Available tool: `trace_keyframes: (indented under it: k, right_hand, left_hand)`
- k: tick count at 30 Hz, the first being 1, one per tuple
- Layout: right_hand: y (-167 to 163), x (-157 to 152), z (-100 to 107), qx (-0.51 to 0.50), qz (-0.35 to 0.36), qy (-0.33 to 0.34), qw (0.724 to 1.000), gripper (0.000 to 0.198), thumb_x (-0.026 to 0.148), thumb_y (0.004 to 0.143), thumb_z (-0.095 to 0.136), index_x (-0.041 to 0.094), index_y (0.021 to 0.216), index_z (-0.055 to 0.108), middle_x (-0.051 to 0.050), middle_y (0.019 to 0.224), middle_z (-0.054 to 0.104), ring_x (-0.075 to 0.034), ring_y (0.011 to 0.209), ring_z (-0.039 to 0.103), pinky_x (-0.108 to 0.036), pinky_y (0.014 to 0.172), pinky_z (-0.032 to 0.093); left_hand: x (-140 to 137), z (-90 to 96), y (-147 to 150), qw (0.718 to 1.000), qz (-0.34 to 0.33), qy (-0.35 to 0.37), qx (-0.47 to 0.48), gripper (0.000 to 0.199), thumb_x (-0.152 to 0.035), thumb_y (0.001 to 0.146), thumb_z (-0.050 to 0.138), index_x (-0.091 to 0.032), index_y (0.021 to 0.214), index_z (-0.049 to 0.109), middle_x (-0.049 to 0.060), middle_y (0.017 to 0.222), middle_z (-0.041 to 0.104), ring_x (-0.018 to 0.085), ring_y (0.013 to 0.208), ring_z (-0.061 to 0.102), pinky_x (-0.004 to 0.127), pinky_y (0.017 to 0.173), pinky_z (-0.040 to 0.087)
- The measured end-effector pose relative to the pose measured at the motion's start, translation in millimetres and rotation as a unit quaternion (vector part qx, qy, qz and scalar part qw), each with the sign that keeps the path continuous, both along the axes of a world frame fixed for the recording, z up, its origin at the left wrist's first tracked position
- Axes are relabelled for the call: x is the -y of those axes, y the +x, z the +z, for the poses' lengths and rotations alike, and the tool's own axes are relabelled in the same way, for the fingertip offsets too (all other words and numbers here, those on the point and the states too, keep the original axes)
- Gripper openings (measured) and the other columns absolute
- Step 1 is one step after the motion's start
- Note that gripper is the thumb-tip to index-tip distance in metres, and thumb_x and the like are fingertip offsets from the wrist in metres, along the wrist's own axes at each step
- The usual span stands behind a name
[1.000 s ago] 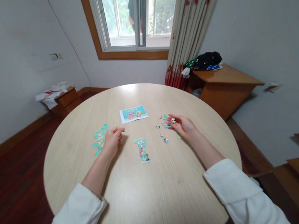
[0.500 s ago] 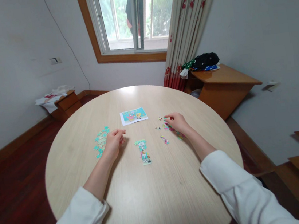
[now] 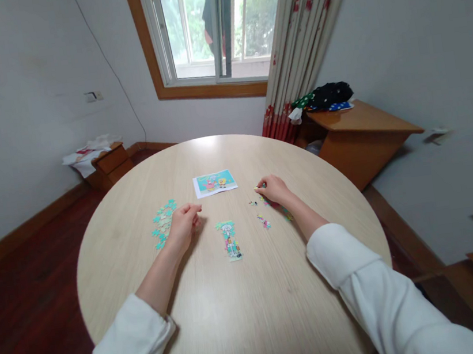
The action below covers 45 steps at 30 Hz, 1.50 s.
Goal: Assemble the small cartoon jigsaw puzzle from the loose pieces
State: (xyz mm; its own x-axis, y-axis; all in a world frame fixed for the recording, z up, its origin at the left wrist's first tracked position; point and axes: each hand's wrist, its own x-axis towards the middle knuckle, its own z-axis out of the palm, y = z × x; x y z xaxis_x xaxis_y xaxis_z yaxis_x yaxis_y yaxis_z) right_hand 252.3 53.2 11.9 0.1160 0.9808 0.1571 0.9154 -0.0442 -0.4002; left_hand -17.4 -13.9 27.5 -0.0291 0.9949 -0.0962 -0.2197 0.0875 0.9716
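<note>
White-cuffed, the right hand [image 3: 273, 189] bends down to the surface [image 3: 258, 307], thumb and forefinger drawn together at a small yellowish piece [image 3: 256, 189]; whether they grip it or only touch it, I cannot tell. Beneath and beside that hand lies a mixed pile of pieces [image 3: 288, 214], partly hidden by it, with a pink-and-yellow cluster [image 3: 264, 221] just nearer the person. The left hand [image 3: 185, 224] is loosely curled over the surface, nothing visible in its fingers, though its inside is hidden; just beside it spread teal pieces [image 3: 162, 219]. Between the hands sits a narrow joined strip [image 3: 231, 241], and beyond it a printed picture sheet [image 3: 215, 182].

Each piece looks thin, light and fairly stiff, probably card, so weight should be no trouble; getting a fingertip under a flat edge likely is. A pinch on opposite edges, or at a protruding knob, seems best, with little force, as knobs could crease. The strip would probably flex or part at its joints if lifted by one end; sliding it flat, supported along its length, looks safer.
</note>
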Motion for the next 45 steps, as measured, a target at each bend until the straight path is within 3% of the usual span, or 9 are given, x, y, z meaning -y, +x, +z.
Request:
trace_keyframes:
  k: [8, 22, 28, 34, 41, 45]
  right_hand:
    - [-2, -7, 5, -0.005, 0.0, -0.037, 0.999, 0.01, 0.025, 0.069, 0.07, 0.017, 0.074, 0.067, -0.009, 0.082, 0.067, -0.019, 0.081, 0.06, -0.028, 0.07, 0.041]
    - [-9, -1, 0, -0.07, 0.013, 0.049, 0.996, 0.008, 0.012, 0.067, 0.063, 0.015, 0.074, 0.065, -0.004, 0.073, 0.065, -0.014, 0.07, 0.056, -0.023, 0.066, 0.039]
    - [-20, 12, 9, -0.105, 0.045, 0.079, 0.99, 0.022, 0.012, 0.072, 0.057, 0.017, 0.092, 0.066, -0.003, 0.076, 0.065, -0.014, 0.069, 0.054, -0.024, 0.067, 0.039]
    - [-35, 32, 23, -0.206, 0.089, 0.1, 0.969, 0.009, 0.018, 0.074, 0.059, 0.018, 0.077, 0.067, -0.003, 0.076, 0.067, -0.014, 0.07, 0.057, -0.025, 0.067, 0.041]
    - [-40, 51, 11, -0.321, 0.093, 0.058, 0.941, 0.003, 0.019, 0.069, 0.064, 0.018, 0.068, 0.061, -0.002, 0.067, 0.065, -0.014, 0.064, 0.059, -0.024, 0.059, 0.041]
    - [-38, 63, 0, -0.331, 0.095, 0.017, 0.939, 0.002, 0.019, 0.071, 0.061, 0.018, 0.07, 0.06, -0.002, 0.063, 0.065, -0.014, 0.06, 0.06, -0.024, 0.057, 0.041]
  left_hand:
    - [0, -0.9, -1, 1.0, 0.003, -0.001, 0.003, 0.018, -0.025, 0.059, 0.065, -0.015, 0.054, 0.051, -0.01, 0.036, 0.031, 0.003, 0.035, 0.028, 0.017, 0.038, 0.023]
    - [-1, -2.1, -2, 1.0, 0.0, -0.002, 0.008, 0.019, -0.025, 0.059, 0.066, -0.014, 0.055, 0.051, -0.01, 0.038, 0.031, 0.003, 0.036, 0.028, 0.017, 0.039, 0.025]
    - [0, -2.2, -1, 1.0, -0.017, -0.002, 0.01, 0.019, -0.023, 0.062, 0.066, -0.015, 0.055, 0.05, -0.01, 0.038, 0.031, 0.003, 0.036, 0.03, 0.017, 0.039, 0.024]
    - [0, -3.9, -1, 0.999, -0.044, -0.006, 0.008, 0.02, -0.026, 0.061, 0.069, -0.013, 0.059, 0.053, -0.009, 0.04, 0.034, 0.003, 0.039, 0.032, 0.017, 0.041, 0.026]
    - [2, -5.3, 0, 0.997, -0.079, -0.02, 0.012, 0.026, -0.03, 0.057, 0.075, -0.011, 0.063, 0.057, -0.005, 0.046, 0.045, 0.004, 0.044, 0.041, 0.016, 0.045, 0.034]
    - [3, -4.5, 1, 0.996, -0.076, -0.039, 0.003, 0.027, -0.028, 0.055, 0.076, -0.011, 0.066, 0.059, -0.002, 0.052, 0.053, 0.006, 0.049, 0.049, 0.017, 0.049, 0.038]
